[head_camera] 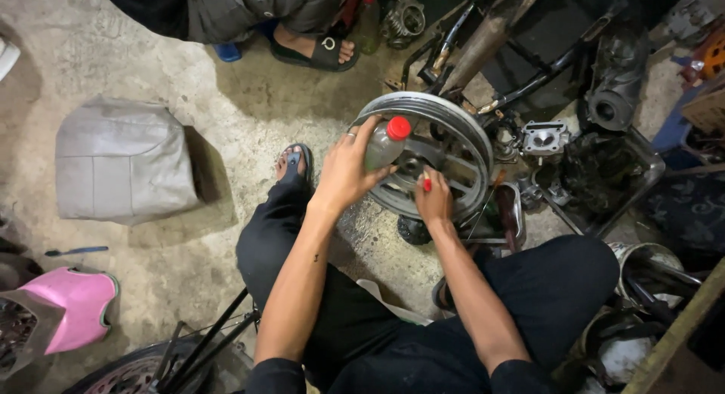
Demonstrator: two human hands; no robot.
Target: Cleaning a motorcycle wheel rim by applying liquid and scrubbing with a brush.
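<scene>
Left hand (346, 171) fingers wrap a red-capped bottle (385, 142) tilted over the wheel (461, 129); right hand (433, 200) pinches a small red tool at the hub (can't tell what exactly). Bottle could slip, spilling onto the floor imo.

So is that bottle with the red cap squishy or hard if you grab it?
The plastic bottle is probably light and a bit squishy; the left hand wraps it easily. It looks oily, so maybe slippery. Being round, it would likely roll if laid on the floor.
</scene>
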